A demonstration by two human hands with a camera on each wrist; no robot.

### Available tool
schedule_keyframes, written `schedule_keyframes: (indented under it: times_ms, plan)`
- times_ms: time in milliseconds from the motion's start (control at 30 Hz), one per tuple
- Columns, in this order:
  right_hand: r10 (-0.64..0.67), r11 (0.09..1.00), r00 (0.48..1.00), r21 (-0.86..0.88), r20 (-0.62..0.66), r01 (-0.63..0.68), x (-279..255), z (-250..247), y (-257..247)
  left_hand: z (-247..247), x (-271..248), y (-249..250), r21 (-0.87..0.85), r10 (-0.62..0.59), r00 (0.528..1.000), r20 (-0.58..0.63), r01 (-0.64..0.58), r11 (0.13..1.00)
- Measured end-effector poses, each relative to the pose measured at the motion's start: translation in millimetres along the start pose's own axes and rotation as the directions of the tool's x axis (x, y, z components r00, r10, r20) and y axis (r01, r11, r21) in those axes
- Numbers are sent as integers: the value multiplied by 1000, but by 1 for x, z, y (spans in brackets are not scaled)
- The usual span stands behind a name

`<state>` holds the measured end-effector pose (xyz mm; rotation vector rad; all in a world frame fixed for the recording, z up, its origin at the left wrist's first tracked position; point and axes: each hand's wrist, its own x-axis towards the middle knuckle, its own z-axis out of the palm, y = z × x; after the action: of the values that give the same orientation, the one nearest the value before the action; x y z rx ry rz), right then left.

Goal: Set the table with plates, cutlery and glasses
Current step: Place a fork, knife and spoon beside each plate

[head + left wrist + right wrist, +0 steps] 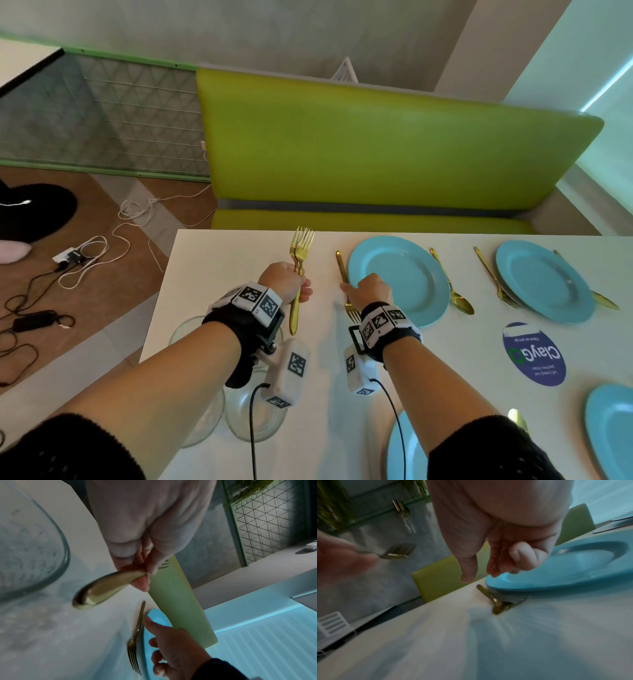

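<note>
Head view: left grip [286, 284] curled round gold forks [298, 270], tines at 12 o'clock, above white counter [239, 260]; right grip [371, 287] over a laid gold fork [346, 287] at 9 o'clock of blue plate [411, 274], fingers loosely curled, pinching nothing visible.

Left wrist: fork handles [104, 586] pinched.

Right wrist: thumb [468, 566] apart from curled fingers [520, 558].

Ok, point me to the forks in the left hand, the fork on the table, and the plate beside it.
held forks [301, 245], head view, on the tines
table fork [137, 630], left wrist view, on the handle
plate [400, 277], head view, on the bare centre
</note>
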<state>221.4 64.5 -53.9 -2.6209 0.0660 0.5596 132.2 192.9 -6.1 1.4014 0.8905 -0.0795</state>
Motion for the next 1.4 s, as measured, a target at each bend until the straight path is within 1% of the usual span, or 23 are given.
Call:
schedule_keyframes:
  times_ms: [67, 133, 167, 267, 333, 400, 567, 667, 767, 900, 1000, 1067, 1133, 1200, 1300, 1367, 1400]
  plan:
    - [-113, 993, 992, -16, 63, 114, -15, -4, -1, 4, -5, -1, 16, 16, 1000, -3, -16, 1000]
    - [-184, 982, 974, 65, 129, 177, -34, -12, 0, 9, -14, -3, 33, 38, 999, 1, -38, 999]
    - [-204, 973, 966, 140, 157, 182, -44, -17, 1, 12, -18, -3, 32, 47, 999, 10, -47, 998]
    - [-212, 921, 957, 368, 198, 127, -72, -31, 9, 20, -35, -5, 26, 63, 996, 60, -64, 998]
    - [-211, 895, 956, 434, 205, 104, -90, -38, 18, 27, -47, -10, 32, 75, 991, 109, -79, 996]
    - [-213, 887, 957, 451, 197, 104, -106, -44, 31, 38, -59, -20, 43, 89, 983, 163, -98, 994]
    - [-146, 857, 983, 510, 110, 70, -131, -57, 74, 70, -90, -45, 69, 126, 958, 258, -148, 987]
    - [-73, 821, 993, 571, 98, 3, -138, -64, 100, 90, -105, -55, 81, 117, 938, 327, -151, 985]
    - [-20, 787, 993, 614, 116, -56, -141, -74, 121, 109, -119, -61, 80, 114, 915, 387, -157, 984]
    - [4, 756, 995, 651, 104, -71, -139, -91, 151, 141, -134, -68, 33, 116, 912, 394, -141, 990]
    - [18, 737, 996, 672, 92, -76, -137, -109, 182, 168, -143, -72, 19, 121, 922, 368, -138, 990]
    - [38, 739, 997, 670, 67, -73, -130, -123, 210, 186, -149, -76, 3, 112, 937, 332, -120, 993]
    - [65, 782, 997, 620, 31, -70, -120, -135, 241, 199, -151, -80, -3, 105, 952, 286, -109, 994]
    - [87, 850, 996, 521, 3, -76, -111, -147, 274, 209, -152, -85, -8, 102, 965, 242, -103, 995]
    - [140, 934, 990, 332, -1, -132, -102, -161, 317, 220, -149, -90, -10, 96, 978, 187, -96, 995]
    - [181, 965, 983, 192, 15, -180, -95, -166, 342, 224, -146, -94, 0, 95, 984, 150, -96, 995]
    - [201, 968, 979, 152, 22, -202, -91, -167, 354, 226, -145, -96, 6, 93, 986, 137, -95, 995]
